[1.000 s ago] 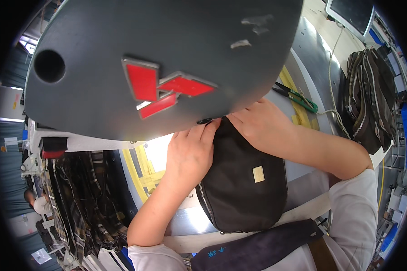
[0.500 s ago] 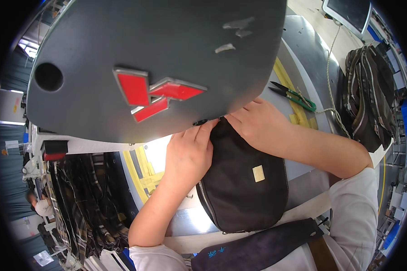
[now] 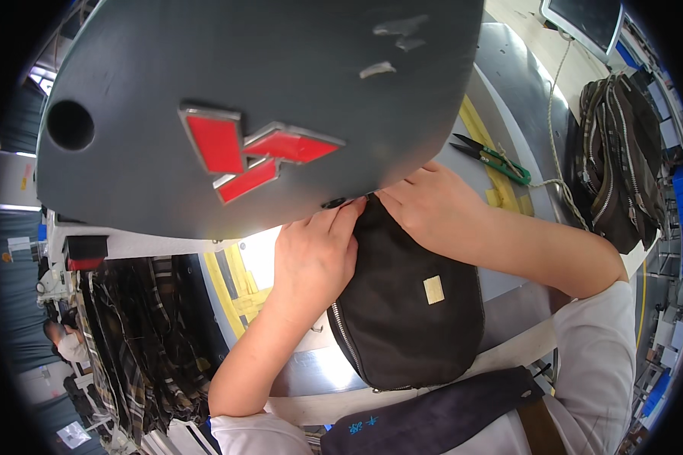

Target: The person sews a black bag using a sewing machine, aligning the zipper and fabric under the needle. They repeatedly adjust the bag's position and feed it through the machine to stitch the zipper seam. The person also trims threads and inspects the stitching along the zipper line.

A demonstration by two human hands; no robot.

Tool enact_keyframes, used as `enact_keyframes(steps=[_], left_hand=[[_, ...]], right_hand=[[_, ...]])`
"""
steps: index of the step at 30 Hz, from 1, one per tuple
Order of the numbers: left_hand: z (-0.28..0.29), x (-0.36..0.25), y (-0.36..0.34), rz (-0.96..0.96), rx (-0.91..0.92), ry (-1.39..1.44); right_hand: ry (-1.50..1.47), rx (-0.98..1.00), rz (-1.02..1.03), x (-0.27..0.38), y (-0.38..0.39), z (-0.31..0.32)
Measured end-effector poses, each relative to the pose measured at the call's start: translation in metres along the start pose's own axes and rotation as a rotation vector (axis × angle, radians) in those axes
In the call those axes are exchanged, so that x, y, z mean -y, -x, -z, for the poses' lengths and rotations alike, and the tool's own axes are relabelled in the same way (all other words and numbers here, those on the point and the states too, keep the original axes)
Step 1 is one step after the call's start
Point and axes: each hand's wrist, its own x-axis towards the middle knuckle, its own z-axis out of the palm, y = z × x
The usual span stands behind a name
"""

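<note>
A black fabric bag piece (image 3: pixel 402 326) with a metal zipper along its rim and a small cream patch (image 3: pixel 432 290) lies in front of me, its far end under the dark sewing machine head (image 3: pixel 296 83). My left hand (image 3: pixel 315 254) is at the far left edge of the piece, thumb and fingers closed on the cloth. On the other side, my right hand (image 3: pixel 436 208) is bent over the far right edge, gripping it; some of its fingertips are hidden by the machine head. The needle area is also out of sight behind it.
Green-handled thread snips (image 3: pixel 493 159) lie right of the machine, beside yellow tape (image 3: pixel 501 199) and a cord (image 3: pixel 554 129). More dark zippered pieces (image 3: pixel 621 163) are piled far right. Plaid and black cloth (image 3: pixel 140 341) hangs at left. A person (image 3: pixel 68 341) sits in the left background.
The view has shifted slightly, so the machine head sits a little further left. My left forearm has moved slightly left. Both hands keep hold of the bag piece, which has hardly moved.
</note>
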Motion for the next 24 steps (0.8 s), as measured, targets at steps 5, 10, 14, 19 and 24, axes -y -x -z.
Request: enact_keyframes(steps=[5,10,14,19,24], left_hand=[[0.0018,0.0001,-0.0003,0.013,0.029,-0.004],[-0.0003,0.0031,-0.0004,0.057,0.061,0.025],[0.0025,0.0034,-0.0007,0.079,0.096,0.037],[0.002,0.002,0.0001,0.04,0.053,0.027],[0.0006,0.0075,-0.0019,0.057,0.051,0.032]], right_hand=[[0.005,0.021,-0.003,0.0006,0.0,0.001],[0.041,0.009,-0.007,-0.0025,-0.0014,-0.0009],[0.02,-0.002,-0.024,-0.0019,-0.0021,-0.0017],[-0.01,-0.025,-0.006,-0.004,0.0007,-0.002],[0.011,0.01,-0.04,-0.0062,-0.0034,-0.0027]])
